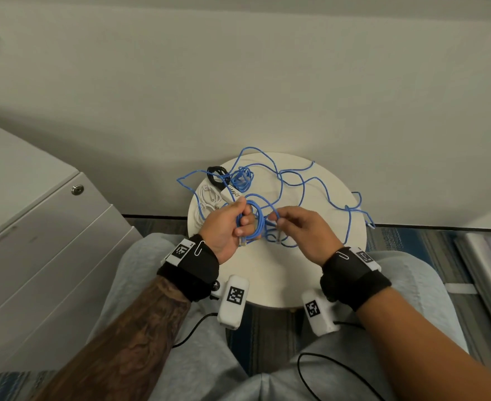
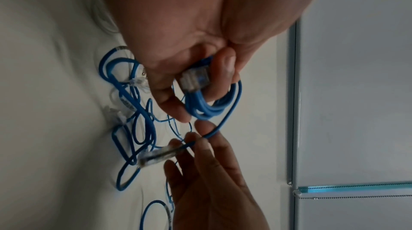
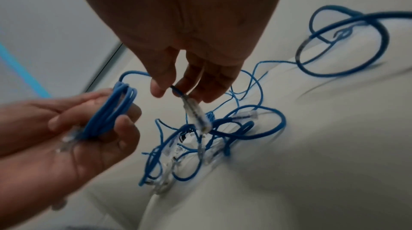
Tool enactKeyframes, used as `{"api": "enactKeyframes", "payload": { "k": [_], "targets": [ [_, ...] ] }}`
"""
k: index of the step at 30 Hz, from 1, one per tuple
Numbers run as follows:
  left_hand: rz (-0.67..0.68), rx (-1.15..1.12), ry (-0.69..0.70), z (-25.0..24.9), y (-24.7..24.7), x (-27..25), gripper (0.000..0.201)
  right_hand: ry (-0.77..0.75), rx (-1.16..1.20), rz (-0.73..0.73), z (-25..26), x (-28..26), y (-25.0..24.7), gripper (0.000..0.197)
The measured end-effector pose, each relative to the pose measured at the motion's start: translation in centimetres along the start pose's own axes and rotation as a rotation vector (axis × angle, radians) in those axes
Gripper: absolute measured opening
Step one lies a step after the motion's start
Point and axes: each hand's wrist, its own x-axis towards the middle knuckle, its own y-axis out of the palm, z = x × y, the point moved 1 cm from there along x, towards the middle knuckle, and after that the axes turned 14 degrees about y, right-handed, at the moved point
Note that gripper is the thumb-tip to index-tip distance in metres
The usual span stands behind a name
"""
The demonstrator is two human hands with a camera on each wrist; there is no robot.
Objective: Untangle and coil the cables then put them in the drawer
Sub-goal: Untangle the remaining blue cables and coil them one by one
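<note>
My left hand grips a small coil of blue network cable over the round white table. In the left wrist view the coil sits in the curled fingers with one clear plug beside it. My right hand pinches the same cable's free end just behind its clear plug; the plug hangs down over the tangle. Loose blue cable sprawls in loops across the table's far half. The drawer cabinet stands at the left with its drawers closed.
On the table's far left lie a white cable, a black coiled cable and a small blue bundle. One blue loop hangs off the table's right edge. A wall rises just behind the table. My knees sit under its near edge.
</note>
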Motion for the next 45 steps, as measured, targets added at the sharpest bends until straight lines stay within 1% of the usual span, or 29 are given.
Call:
{"api": "enactKeyframes", "payload": {
  "k": [2, 5, 8, 12, 15, 17, 20, 22, 23, 24, 26, 27, 28, 29, 30, 31, 32, 33, 35, 36, 40, 43, 45],
  "targets": [
    [0.050, 0.025, -0.025, 0.3, 0.1, -0.1, 0.036, 0.056, 0.217, -0.016, 0.4, 0.0, -0.3, 0.025],
    [0.102, 0.060, -0.072, 0.6, 0.6, -0.4, 0.036, 0.121, 0.472, 0.035, 0.8, -0.1, -0.5, 0.018],
    [0.132, 0.039, -0.088, 0.6, 0.9, -0.5, 0.035, 0.155, 0.613, 0.062, 0.7, -0.1, -0.4, 0.017],
    [0.146, 0.031, -0.084, 0.5, 1.0, -0.6, 0.035, 0.199, 0.743, 0.080, 0.8, 0.0, -0.5, 0.018],
    [0.158, 0.027, -0.111, 0.7, 1.1, -0.6, 0.035, 0.233, 0.854, 0.117, 0.9, -0.1, -0.3, 0.017],
    [0.151, 0.002, -0.122, 0.8, 1.1, -0.6, 0.035, 0.267, 0.872, 0.154, 0.9, -0.3, 0.2, 0.017],
    [0.103, 0.007, -0.100, 1.2, 1.1, -0.4, 0.035, 0.330, 0.765, 0.179, 0.8, -0.6, 0.8, 0.016],
    [0.058, 0.060, -0.069, 1.4, 1.3, -0.5, 0.034, 0.330, 0.683, 0.173, 1.0, -0.8, 1.0, 0.015],
    [0.033, 0.095, -0.050, 1.6, 1.4, -0.6, 0.033, 0.302, 0.626, 0.172, 1.0, -0.9, 1.2, 0.017],
    [0.007, 0.130, -0.035, 1.7, 1.6, -0.7, 0.033, 0.258, 0.545, 0.169, 0.9, -1.0, 1.6, 0.027],
    [-0.042, 0.184, -0.024, 2.3, 1.4, -0.7, 0.033, 0.150, 0.369, 0.177, 0.4, -1.1, 2.4, 0.071],
    [-0.051, 0.209, -0.027, 2.6, 1.2, -0.7, 0.033, 0.124, 0.293, 0.177, 0.1, -1.0, 2.8, 0.091],
    [-0.051, 0.227, -0.031, 2.7, 1.2, -0.7, 0.033, 0.113, 0.251, 0.176, -0.2, -0.9, 3.1, 0.104],
    [-0.047, 0.234, -0.032, 2.7, 1.1, -0.8, 0.032, 0.113, 0.236, 0.183, -0.6, -0.7, 3.2, 0.110],
    [-0.038, 0.228, -0.034, 2.6, 1.1, -0.8, 0.030, 0.117, 0.243, 0.190, -0.7, -0.6, 3.2, 0.111],
    [-0.022, 0.215, -0.039, 2.6, 1.1, -0.8, 0.029, 0.120, 0.254, 0.193, -0.5, -0.6, 3.1, 0.105],
    [-0.003, 0.196, -0.041, 2.5, 1.2, -0.8, 0.029, 0.125, 0.291, 0.188, -0.4, -0.6, 3.0, 0.095],
    [0.017, 0.170, -0.042, 2.5, 1.4, -0.9, 0.028, 0.128, 0.346, 0.171, -0.1, -0.7, 2.9, 0.079],
    [0.043, 0.138, -0.033, 2.4, 1.8, -1.0, 0.026, 0.148, 0.422, 0.087, 0.5, -0.9, 2.5, 0.038],
    [0.045, 0.137, -0.026, 2.6, 1.8, -1.0, 0.027, 0.151, 0.417, 0.036, 0.7, -1.0, 2.3, 0.027],
    [0.042, 0.206, -0.013, 3.1, 1.9, -1.1, 0.029, 0.088, 0.318, -0.129, 1.0, -1.0, 1.6, 0.035],
    [0.096, 0.239, -0.009, 3.1, 2.3, -1.6, 0.026, 0.049, 0.324, -0.148, 1.3, -0.9, 1.0, 0.032],
    [0.162, 0.263, -0.005, 3.1, 2.5, -1.7, 0.014, 0.020, 0.315, -0.155, 1.2, -0.8, 0.8, 0.027]
  ]
}}
